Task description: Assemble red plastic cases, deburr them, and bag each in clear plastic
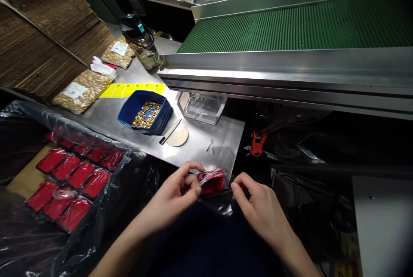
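Note:
My left hand [176, 193] and my right hand [258, 204] meet just below the front edge of the steel table [106, 115]. Both pinch a small clear plastic bag [219, 195] with a red packet [211, 182] inside it. The left fingers close on the bag's left side, right next to the red packet. The right fingers pinch the bag's right edge. A blue tray [127, 111] with small gold pieces sits on the table above my hands. A tan half-disc [179, 138] and a thin metal strip [170, 132] lie beside the tray.
At left, a box lined with black plastic [48, 242] holds several red packets [69, 173]. Flattened cardboard [41, 32], bags of gold pieces [82, 90], a bottle [142, 44], yellow labels [132, 89] and a clear container [203, 107] sit farther back. A green conveyor [290, 23] runs at upper right. A red clamp [257, 144] hangs below it.

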The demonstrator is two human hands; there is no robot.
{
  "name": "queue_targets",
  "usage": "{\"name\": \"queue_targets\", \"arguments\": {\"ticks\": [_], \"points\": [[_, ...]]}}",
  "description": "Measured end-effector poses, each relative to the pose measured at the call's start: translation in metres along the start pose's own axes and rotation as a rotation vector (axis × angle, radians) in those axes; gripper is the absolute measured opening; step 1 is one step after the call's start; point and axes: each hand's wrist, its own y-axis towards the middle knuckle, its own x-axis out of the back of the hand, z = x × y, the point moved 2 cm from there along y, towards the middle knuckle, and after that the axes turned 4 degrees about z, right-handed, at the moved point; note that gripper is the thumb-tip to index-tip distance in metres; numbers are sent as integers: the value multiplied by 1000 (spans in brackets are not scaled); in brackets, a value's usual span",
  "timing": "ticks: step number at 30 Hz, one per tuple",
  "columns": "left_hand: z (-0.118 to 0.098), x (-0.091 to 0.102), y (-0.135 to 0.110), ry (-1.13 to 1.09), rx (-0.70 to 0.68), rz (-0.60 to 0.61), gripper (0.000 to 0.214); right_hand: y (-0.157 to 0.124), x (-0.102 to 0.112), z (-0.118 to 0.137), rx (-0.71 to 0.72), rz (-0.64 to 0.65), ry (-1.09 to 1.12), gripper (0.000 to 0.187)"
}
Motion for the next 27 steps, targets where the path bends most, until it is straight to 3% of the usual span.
{"name": "queue_targets", "arguments": {"ticks": [3,7,11,16,18,23,25,27], "points": [[21,-18,16,-15,-5,-43,40,11,-16,3,64,63,56,24],[31,-32,26,264,-16,-87,34,24,-33,4,150,95,182,19],[21,-33,27,414,-64,-53,18,27,-33,2,165,71,326,16],[23,-27,33,432,-93,-126,18,26,-23,-6,205,-11,397,15],[29,-24,37,417,-92,-138,20,26,-21,-11,191,-47,351,30],[48,-22,48,266,-71,-104,18,30,-44,-19,273,74,93,92],[54,-22,53,157,-47,-92,19,35,-58,-22,289,19,0,89],[59,-24,58,89,-32,-90,22,43,-69,-26,274,-74,-6,68]]}}
